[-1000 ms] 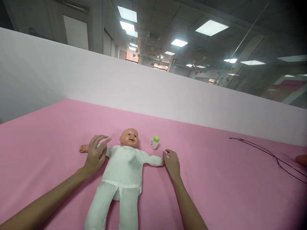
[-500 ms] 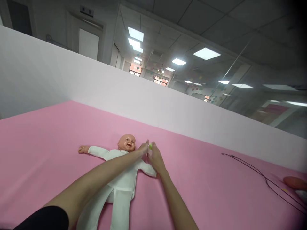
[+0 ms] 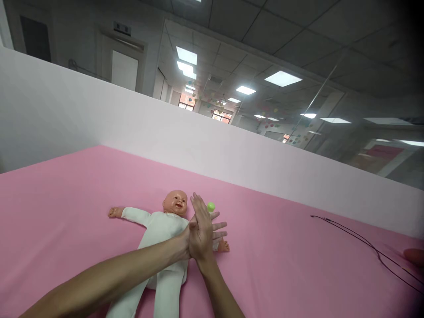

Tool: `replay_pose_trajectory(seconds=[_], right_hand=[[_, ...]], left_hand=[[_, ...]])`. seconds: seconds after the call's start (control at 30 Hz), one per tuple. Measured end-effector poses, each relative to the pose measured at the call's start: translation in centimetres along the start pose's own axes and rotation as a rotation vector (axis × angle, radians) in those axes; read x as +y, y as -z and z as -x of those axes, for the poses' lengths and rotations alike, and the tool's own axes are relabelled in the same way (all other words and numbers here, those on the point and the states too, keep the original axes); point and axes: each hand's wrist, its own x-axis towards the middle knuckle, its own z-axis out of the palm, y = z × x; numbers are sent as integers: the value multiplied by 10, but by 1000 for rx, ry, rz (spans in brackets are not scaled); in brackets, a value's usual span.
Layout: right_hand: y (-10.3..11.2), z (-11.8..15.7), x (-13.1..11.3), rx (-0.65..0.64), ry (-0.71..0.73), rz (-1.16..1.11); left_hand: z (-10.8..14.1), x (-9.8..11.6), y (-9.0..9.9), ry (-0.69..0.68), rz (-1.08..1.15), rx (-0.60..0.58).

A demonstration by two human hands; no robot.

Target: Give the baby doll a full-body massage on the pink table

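Observation:
My right hand (image 3: pixel 202 232) is flat with its fingers stretched upward, and its palm is laid against my left hand (image 3: pixel 219 226). The left hand is mostly hidden behind it; its spread fingers stick out to the right. Neither hand shows anything held. Below and behind them lies a baby doll (image 3: pixel 175 202) on its back, in a white cloth body, its arms out to the sides. My hands and left forearm cover part of its chest and one of its arms. A small bright green round thing (image 3: pixel 211 206) rests just beyond my fingers, partly covered by them.
The doll lies on a pink padded surface (image 3: pixel 278 265) bordered by a white wall (image 3: pixel 198 137) at the back. A thin black cord (image 3: pixel 357 238) runs along the right side, near a reddish-brown rounded object (image 3: pixel 414 256) at the edge. Glass panels stand above the wall.
My hands have come away from the green thing, moved nearer to me and come together palm to palm. The green thing and the doll's far hand now show. The view has tilted slightly up.

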Motion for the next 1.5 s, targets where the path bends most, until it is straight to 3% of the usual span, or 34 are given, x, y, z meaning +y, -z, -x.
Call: replay_pose_trajectory(seconds=[0.1,0.2,0.3,0.37,0.5,0.57,0.73,0.8,0.9,1.0,1.1,1.2,1.3,1.37,1.5], right_hand=[[-2,2,-6,-21,-115,-142],[-14,24,-22,-49,-126,-122],[-22,41,-47,-59,52,-86],[-21,40,-56,-82,95,-71],[-16,31,-52,-46,-100,-83],[-21,39,-55,-52,-103,-77],[-28,56,-71,-150,227,7],[-26,45,-66,-185,247,12],[-22,28,-43,-153,109,16],[-23,33,-11,-176,20,45],[-26,55,23,-242,-106,99],[-30,76,55,-323,-220,121],[-33,86,78,-391,-244,138],[-32,88,88,-378,-256,212],[-21,89,99,-285,-319,448]], left_hand=[[26,35,2,101,77,4],[37,57,7,57,109,86],[46,50,7,-43,88,140],[57,39,7,-34,75,142],[73,41,14,106,65,46],[70,50,22,75,53,37],[61,45,32,-38,14,72],[65,38,30,-46,8,74],[72,47,35,-30,33,45],[71,71,60,-118,-39,12],[70,80,105,-228,-460,115],[75,66,154,-196,-992,347],[80,48,191,-169,-1370,298],[80,43,207,-243,-1523,265],[76,49,221,-380,-1705,475]])
